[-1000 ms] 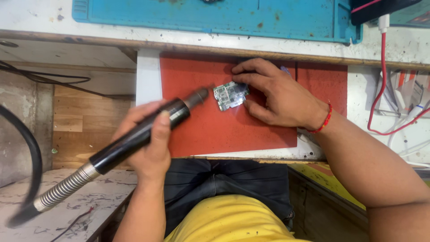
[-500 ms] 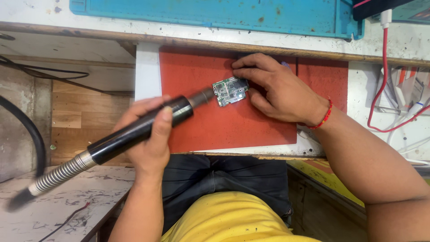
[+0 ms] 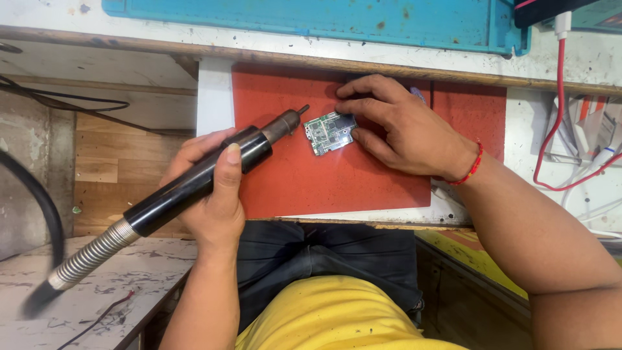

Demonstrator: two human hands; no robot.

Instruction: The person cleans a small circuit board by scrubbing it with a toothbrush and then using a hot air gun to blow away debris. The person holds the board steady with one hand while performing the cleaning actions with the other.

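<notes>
My left hand [image 3: 210,188] grips a black rotary tool handpiece [image 3: 194,185] with a coiled metal flexible shaft trailing to the lower left. Its metal tip [image 3: 295,116] points up-right, just left of a small green circuit board [image 3: 329,132]. The board lies on a red mat [image 3: 311,181]. My right hand [image 3: 402,126] rests on the mat with its fingers pressing the board's right and top edges.
A blue mat [image 3: 311,16] lies on the bench behind the red one. A red cable [image 3: 558,110] hangs down at the right beside white cables. A black hose [image 3: 39,201] curves at the far left. My lap sits below the bench edge.
The tool tip has pulled back slightly to the left of the board. The view has shifted a little; my right hand keeps holding the board in place.
</notes>
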